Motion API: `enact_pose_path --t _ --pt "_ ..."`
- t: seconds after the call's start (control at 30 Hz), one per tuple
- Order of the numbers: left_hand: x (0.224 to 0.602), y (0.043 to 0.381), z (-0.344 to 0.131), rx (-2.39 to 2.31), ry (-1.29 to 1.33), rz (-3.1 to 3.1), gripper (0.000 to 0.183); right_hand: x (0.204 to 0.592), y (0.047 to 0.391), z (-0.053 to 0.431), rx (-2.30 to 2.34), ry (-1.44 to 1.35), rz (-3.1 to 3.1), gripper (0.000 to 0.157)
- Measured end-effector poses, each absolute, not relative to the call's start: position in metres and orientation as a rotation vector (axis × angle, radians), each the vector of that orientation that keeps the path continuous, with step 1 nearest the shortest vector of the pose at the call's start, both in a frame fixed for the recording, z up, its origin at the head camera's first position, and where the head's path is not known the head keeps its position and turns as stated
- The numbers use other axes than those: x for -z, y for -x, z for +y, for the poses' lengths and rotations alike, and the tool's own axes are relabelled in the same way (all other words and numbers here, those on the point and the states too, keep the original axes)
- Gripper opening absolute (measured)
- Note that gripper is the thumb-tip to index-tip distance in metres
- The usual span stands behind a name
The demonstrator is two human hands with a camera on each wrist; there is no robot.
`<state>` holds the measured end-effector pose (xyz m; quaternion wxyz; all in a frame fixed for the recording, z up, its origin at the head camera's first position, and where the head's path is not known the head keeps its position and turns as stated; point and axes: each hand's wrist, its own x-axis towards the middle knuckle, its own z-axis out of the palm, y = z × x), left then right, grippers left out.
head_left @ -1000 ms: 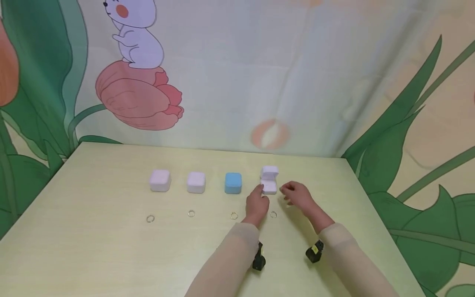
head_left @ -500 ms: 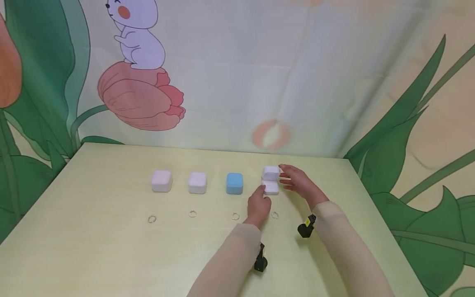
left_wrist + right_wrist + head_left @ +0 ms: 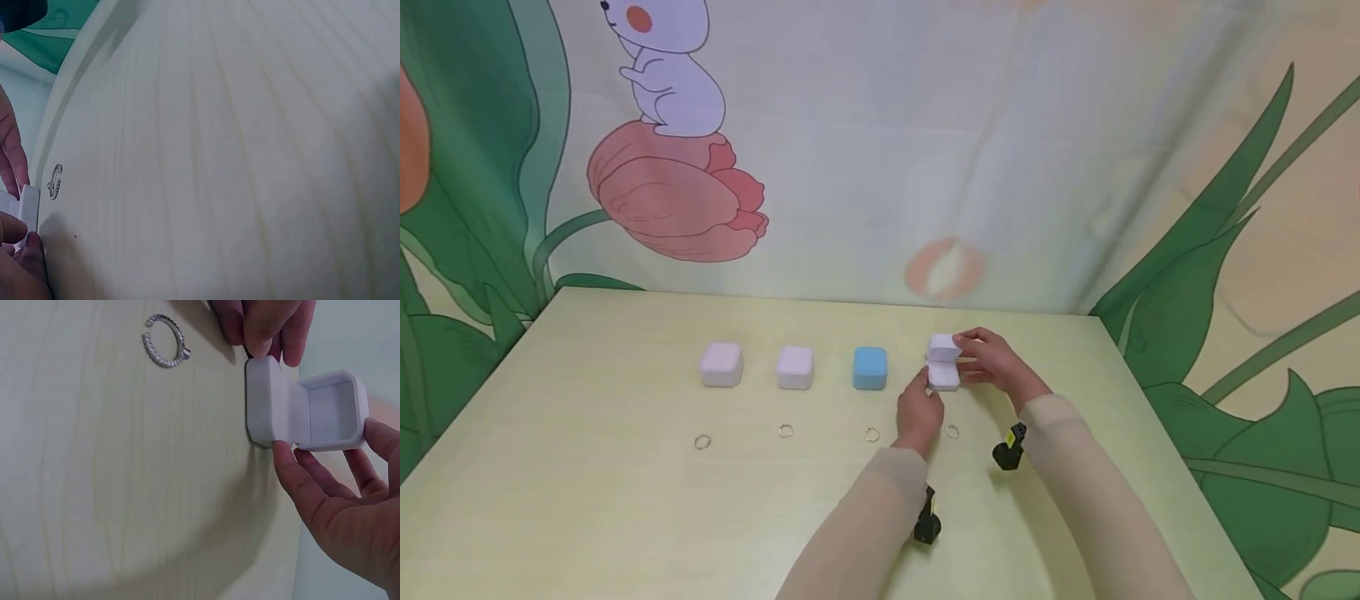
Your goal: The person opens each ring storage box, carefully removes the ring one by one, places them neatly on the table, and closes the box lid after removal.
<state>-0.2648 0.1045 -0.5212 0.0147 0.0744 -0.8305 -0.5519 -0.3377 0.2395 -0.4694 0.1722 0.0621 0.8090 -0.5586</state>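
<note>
A white ring box point(image 3: 943, 377) stands on the table with its lid point(image 3: 332, 407) raised. My left hand point(image 3: 920, 414) pinches the left side of its base with thumb and fingers. From the right, my right hand point(image 3: 997, 365) grips the same box, its fingers at the lid's edge and at the base's corner. A silver ring point(image 3: 165, 342) with an open band lies on the table in front of the box. The right wrist view shows the lid's hollow; the base's inside is mostly out of sight.
To the left stand a closed blue box point(image 3: 870, 368) and two closed pale pink boxes, one nearer point(image 3: 795, 367) and one farther point(image 3: 722, 364). Before them lie a gold-coloured ring point(image 3: 872, 434) and two silver rings, a middle ring point(image 3: 786, 430) and a left ring point(image 3: 702, 442). A printed curtain point(image 3: 850, 167) hangs behind.
My right hand has moved from beside the white ring box up and left onto its lid and right side. The left hand has stayed at the box's left side.
</note>
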Motion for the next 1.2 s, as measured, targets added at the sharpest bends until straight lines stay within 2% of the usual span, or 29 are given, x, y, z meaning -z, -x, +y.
enact_pose_path --t 0.47,1.2 --pt "0.521 0.264 0.1 1.732 -0.191 -2.652 0.053 0.486 0.324 0.234 1.705 -0.093 2.341 0.03" --pt "0.513 0.262 0.1 1.838 -0.132 -2.658 0.073 0.508 0.314 0.246 1.773 0.105 2.406 0.018"
